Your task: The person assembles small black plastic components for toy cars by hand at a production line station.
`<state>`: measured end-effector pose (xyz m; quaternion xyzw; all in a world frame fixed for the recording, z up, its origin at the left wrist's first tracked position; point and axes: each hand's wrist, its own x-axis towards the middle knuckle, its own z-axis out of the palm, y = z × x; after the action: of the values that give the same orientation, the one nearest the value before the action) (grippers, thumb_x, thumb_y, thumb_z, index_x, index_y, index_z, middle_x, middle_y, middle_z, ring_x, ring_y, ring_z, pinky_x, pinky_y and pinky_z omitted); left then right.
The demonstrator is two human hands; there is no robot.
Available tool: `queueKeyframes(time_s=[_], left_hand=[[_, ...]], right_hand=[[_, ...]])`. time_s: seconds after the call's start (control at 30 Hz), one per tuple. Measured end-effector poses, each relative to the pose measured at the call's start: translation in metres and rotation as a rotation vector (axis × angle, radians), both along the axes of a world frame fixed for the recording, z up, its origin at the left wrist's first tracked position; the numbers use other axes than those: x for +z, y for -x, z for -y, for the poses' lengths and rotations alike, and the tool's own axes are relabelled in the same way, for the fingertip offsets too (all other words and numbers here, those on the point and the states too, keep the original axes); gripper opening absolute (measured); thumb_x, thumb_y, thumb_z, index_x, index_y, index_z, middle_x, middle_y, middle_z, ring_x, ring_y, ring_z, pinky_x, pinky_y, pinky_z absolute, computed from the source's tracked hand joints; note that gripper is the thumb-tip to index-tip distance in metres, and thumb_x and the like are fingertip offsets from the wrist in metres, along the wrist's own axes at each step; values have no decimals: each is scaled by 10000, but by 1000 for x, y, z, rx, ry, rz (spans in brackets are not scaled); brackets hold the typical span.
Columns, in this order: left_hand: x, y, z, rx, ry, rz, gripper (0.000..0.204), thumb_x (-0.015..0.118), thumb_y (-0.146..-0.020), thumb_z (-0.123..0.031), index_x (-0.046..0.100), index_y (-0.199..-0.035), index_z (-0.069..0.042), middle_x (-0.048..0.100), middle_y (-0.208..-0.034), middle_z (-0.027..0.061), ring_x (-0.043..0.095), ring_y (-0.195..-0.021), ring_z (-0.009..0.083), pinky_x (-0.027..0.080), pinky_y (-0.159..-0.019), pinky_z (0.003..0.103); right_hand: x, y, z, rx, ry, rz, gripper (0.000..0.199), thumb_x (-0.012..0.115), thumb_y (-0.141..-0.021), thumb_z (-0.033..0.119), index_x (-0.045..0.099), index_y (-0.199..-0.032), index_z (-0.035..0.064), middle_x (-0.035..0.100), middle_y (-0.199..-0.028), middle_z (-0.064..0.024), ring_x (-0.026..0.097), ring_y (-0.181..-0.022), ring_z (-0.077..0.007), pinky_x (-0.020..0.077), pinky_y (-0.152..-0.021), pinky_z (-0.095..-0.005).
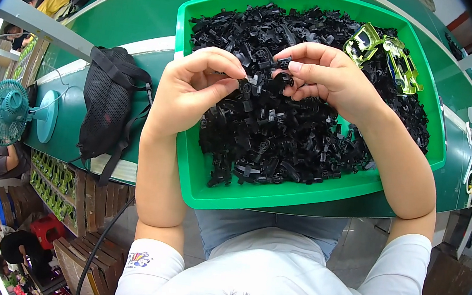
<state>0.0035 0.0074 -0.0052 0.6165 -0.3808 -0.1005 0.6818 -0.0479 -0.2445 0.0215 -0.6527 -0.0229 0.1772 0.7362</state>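
Both hands are over a green plastic tray (pixel 300 198) heaped with small black plastic parts (pixel 284 136). My left hand (pixel 193 89) is closed, thumb and forefinger pinched at the tray's left side. At its fingertips is a dark piece, hard to tell from the heap behind it. Close by, my right hand (pixel 335 80) grips a small black plastic part (pixel 283 63) between thumb and forefinger, the other fingers curled below. Two shiny yellow-green toy car body shells (pixel 402 66) lie on the black parts in the far right corner, beyond my right hand.
Left of the tray, a black mesh bag (pixel 108 108) with straps lies on the green table (pixel 140 12). A teal fan (pixel 10 111) stands farther left. Below it, a rack holds several yellow-green shells (pixel 54 184). Other people sit or bend at the far left.
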Motion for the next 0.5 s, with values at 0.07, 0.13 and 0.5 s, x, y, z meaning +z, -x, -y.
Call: queueKeyframes(time_s=[0.07,0.13,0.5], left_hand=[[0,-1,0,-6,21,0,229,604,-793,177,681,-942,21,631,-1025,85,610,-967,146,498,-832,254],[0,-2,0,18,12,4,223,603,-793,177,678,-935,22,632,-1029,87,609,-969,151,494,-836,257],[1,3,1,34,-57,-17,198,610,-814,145,678,-948,16,630,-1022,71,609,-966,143,497,-834,253]], right_hand=[[1,1,0,3,-2,2,287,616,-951,149,607,-1208,21,689,-1025,-81,669,-815,-121,568,-735,-247],[1,1,-1,6,-3,5,286,616,-953,153,607,-1207,22,689,-1020,-82,670,-810,-120,571,-727,-241],[2,4,-2,1,-48,12,304,649,-932,126,600,-1207,3,685,-1045,-126,685,-839,-131,579,-778,-266]])
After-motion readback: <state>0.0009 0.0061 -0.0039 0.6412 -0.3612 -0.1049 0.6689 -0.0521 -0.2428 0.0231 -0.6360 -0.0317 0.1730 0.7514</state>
